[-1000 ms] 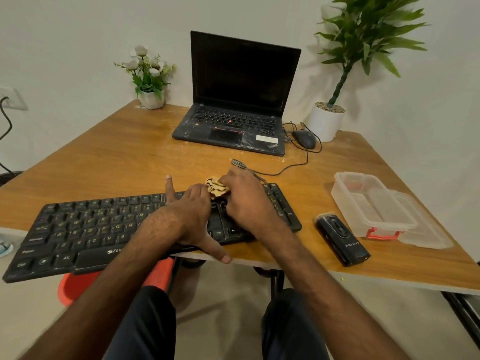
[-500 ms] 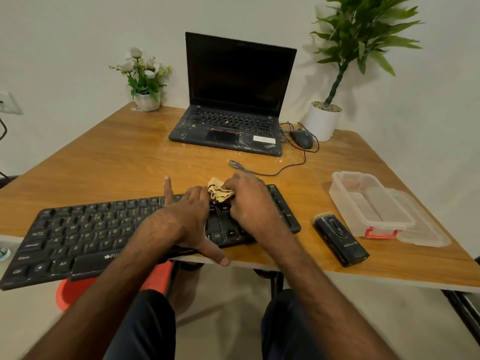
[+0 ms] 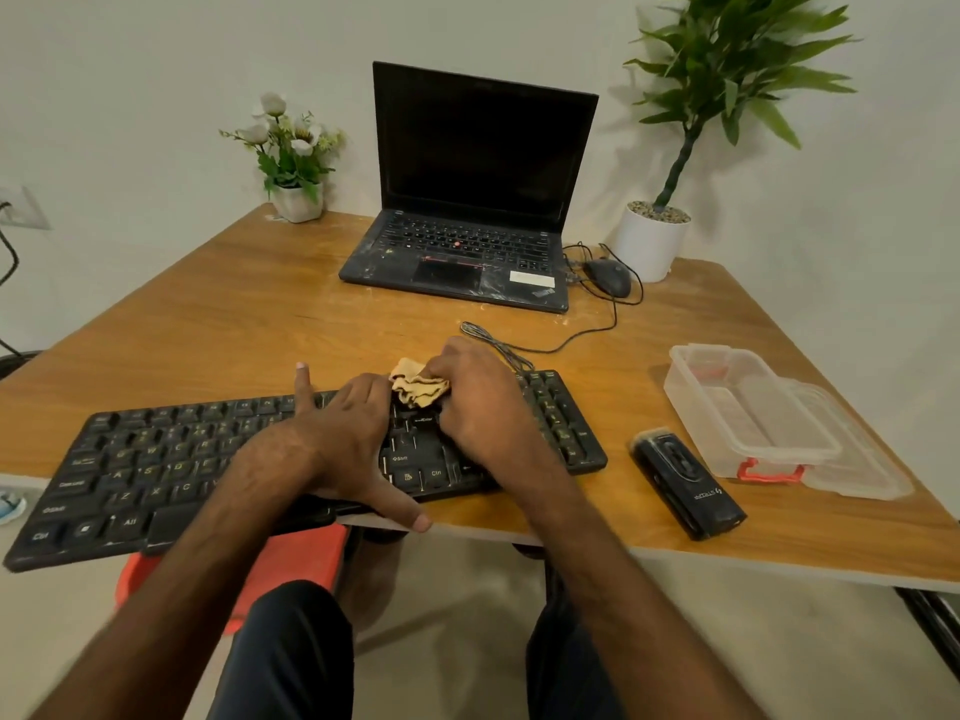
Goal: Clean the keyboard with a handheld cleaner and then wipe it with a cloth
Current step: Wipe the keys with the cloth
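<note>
A wooden table [image 3: 208, 324] stands against a pale wall; a laptop [image 3: 467, 200], a mouse [image 3: 608, 278], a pot of flowers [image 3: 291, 153] and a tall plant [image 3: 727, 70] sit well beyond the grip, out of the way of the work. The right hand [image 3: 483, 407] has its fingers curled round a bunched tan cloth [image 3: 418, 389]; the wad pokes out on the far left of the fist, pressed on the keys directly beneath it; bunching it this way probably gives a firm pad for rubbing. The black keyboard [image 3: 156, 459] lies under the grip and runs far out to its left, its left end hanging past the table's near edge. Just left of the grip the left hand [image 3: 343, 433] lies flat across the keys, holding nothing; its forefinger reaches over the far edge and its thumb over the near one; I judge that it pins the board so that the wiping does not shove it. Well to the right of the grip the handheld cleaner [image 3: 685, 483] lies set aside beside a clear plastic box [image 3: 748, 413]; that suggests the wiping stage is in hand, with the long stretch of keys left of the grip perhaps yet to do.
</note>
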{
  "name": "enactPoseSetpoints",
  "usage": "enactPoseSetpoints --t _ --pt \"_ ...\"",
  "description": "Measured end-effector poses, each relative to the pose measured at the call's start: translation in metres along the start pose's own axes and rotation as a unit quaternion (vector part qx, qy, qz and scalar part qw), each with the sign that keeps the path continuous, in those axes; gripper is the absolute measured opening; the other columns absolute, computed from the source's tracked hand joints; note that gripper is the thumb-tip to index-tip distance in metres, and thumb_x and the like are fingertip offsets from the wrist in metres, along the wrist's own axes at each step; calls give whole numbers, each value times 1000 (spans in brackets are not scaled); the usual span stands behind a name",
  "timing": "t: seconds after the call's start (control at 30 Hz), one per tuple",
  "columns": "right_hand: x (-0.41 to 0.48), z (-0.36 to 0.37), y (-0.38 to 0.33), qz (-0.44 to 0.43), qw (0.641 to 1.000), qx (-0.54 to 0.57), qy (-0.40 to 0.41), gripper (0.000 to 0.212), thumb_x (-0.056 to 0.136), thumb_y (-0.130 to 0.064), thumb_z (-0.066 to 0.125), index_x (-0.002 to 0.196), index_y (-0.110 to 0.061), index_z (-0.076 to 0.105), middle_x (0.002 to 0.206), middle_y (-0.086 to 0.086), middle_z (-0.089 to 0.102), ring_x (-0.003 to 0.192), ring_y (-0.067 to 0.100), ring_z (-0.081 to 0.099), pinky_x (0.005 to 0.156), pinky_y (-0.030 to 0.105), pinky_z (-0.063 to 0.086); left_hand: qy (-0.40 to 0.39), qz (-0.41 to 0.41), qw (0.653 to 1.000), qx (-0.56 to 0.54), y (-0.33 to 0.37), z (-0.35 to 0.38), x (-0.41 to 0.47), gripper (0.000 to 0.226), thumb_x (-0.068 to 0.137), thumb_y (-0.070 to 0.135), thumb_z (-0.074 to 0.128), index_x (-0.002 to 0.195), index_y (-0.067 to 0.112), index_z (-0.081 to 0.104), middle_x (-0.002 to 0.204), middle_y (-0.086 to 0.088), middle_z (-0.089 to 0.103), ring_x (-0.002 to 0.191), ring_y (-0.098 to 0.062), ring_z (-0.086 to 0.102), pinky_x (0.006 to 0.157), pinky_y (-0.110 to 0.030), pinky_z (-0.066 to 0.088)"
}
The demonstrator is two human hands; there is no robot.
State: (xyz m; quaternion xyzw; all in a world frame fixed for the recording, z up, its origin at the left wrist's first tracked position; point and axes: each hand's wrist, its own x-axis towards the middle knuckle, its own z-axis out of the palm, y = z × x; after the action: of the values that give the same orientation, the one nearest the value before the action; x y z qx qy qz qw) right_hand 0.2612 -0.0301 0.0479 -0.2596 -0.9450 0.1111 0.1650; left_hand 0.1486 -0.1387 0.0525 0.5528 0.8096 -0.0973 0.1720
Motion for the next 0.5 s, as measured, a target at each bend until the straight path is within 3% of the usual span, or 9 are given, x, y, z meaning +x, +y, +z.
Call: enactPoseSetpoints --t 0.07,0.2,0.4,0.5 --pt "0 -11 17 4 1000 -18 -12 37 88 -4 64 122 -18 67 112 -2 57 111 16 49 95 30 41 6 0 1000 -7 -1 1 -2 150 54 86 69 156 10 -10 166 -3 3 154 -22 3 107 -67 -26" --pt "3 -27 45 105 992 -68 20 38 89 -10 66 126 -17 64 119 1 59 112 18 53 98 32 43 10 3 1000 -2 3 -1 -2 149 55 84 72 157 10 -8 165 -4 7 154 -23 6 108 -70 -25" --pt "0 2 -1 -10 1000 3 13 39 85 0 63 122 -13 66 112 0 56 109 17 49 94 29 39 0 -12 999 41 7 -3 -1 142 57 86 69 152 3 5 160 -8 14 152 -24 10 110 -73 -16" --pt "11 -5 17 23 999 -31 16 35 87 -4 65 121 -14 67 116 1 59 112 19 52 97 31 42 4 -18 999 25 6 -2 -2 149 55 85 71 156 8 -6 164 -5 9 154 -24 8 108 -72 -22"
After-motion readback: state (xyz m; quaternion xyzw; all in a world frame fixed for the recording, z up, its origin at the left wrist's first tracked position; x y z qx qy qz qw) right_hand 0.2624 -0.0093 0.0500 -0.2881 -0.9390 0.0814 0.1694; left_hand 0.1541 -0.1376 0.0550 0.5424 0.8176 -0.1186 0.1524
